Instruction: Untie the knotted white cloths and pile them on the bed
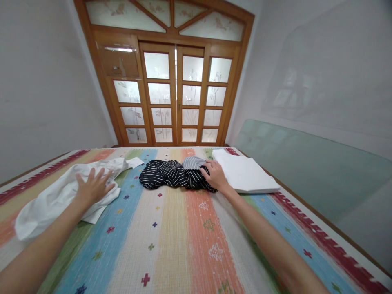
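Observation:
My left hand (93,187) lies with its fingers spread over a crumpled white cloth garment (58,196) on the left of the bed. Toward the middle, a black garment with thin white stripes (165,173) lies bunched up. At its right end, my right hand (214,174) has thumb and fingers closed on the dark fabric. Just behind that hand shows a patch of grey, finely striped cloth (193,162); whether it belongs to the black garment I cannot tell. A folded stack of white cloth (248,171) sits right beside my right hand.
A striped, multicoloured bedspread (171,241) with small crosses and tree figures covers the bed. Along the right side runs a pale green panel (306,163) against the wall. Beyond the far edge stand wooden doors (176,94) with frosted panes.

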